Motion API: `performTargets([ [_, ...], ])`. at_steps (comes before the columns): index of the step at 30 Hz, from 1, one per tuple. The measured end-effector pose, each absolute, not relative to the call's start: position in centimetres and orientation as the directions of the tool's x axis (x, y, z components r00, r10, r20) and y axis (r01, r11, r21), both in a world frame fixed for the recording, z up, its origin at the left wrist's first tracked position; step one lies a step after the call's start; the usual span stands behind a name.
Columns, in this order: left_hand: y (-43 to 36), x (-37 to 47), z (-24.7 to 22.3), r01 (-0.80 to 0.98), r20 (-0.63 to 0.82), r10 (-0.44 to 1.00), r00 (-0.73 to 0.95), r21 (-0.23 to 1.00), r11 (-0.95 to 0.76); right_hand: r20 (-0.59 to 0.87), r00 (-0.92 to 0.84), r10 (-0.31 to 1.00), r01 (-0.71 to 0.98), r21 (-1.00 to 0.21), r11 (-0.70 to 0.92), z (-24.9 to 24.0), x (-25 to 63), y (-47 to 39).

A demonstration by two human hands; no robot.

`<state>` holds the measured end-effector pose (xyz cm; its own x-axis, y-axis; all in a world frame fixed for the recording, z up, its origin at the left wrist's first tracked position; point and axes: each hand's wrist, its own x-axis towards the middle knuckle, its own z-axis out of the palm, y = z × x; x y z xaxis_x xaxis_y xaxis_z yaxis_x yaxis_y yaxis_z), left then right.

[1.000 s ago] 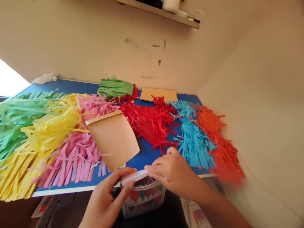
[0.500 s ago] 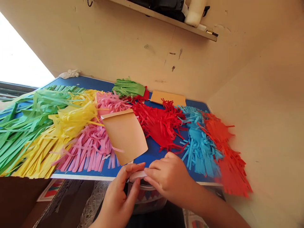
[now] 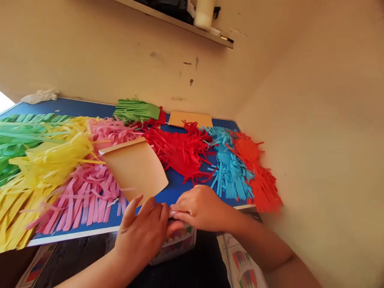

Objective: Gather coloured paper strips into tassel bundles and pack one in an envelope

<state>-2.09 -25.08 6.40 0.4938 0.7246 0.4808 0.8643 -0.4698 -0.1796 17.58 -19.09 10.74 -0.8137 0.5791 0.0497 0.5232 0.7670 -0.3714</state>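
My left hand [image 3: 144,230] is at the front edge of the blue table [image 3: 177,184], back turned to the camera, fingers curled around something mostly hidden. Close beside it, my right hand [image 3: 196,206] pinches a small whitish piece [image 3: 172,214] between thumb and fingers. Just beyond them lies a tan paper sheet [image 3: 138,170] with a folded top edge, partly over pink fringed paper [image 3: 96,188]. Red fringed paper [image 3: 183,154] is to its right. Below my hands is a clear container [image 3: 180,244] with coloured contents.
Green [image 3: 12,148], yellow [image 3: 57,152], blue [image 3: 226,168] and orange [image 3: 258,172] fringed papers spread across the table. At the back are a green bundle [image 3: 136,110], a tan folded piece [image 3: 190,119] and a white cloth [image 3: 40,96]. A shelf [image 3: 180,22] hangs above.
The view has swung right, so the table's things sit further left. My left hand has turned over from a thumb-and-finger grip, and its back now hides most of the whitish piece.
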Motion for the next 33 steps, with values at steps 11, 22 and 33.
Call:
performTargets([
  [11,-22.9,-0.4,6.5,0.702,0.328,0.631,0.703,-0.177,-0.69,0.206,-0.618,0.759,0.393,-0.755,0.525,8.4,21.2,-20.1],
  [22,-22.2,-0.1,7.6,0.693,0.334,0.612,0.717,-0.248,-0.677,0.264,-0.32,0.91,0.252,-0.902,0.35,3.8,21.2,-22.8],
  [33,-21.2,-0.7,8.4,0.54,0.385,0.474,0.792,-0.078,-0.838,0.206,-0.408,0.889,0.322,-0.879,0.351,4.9,21.1,-22.7],
])
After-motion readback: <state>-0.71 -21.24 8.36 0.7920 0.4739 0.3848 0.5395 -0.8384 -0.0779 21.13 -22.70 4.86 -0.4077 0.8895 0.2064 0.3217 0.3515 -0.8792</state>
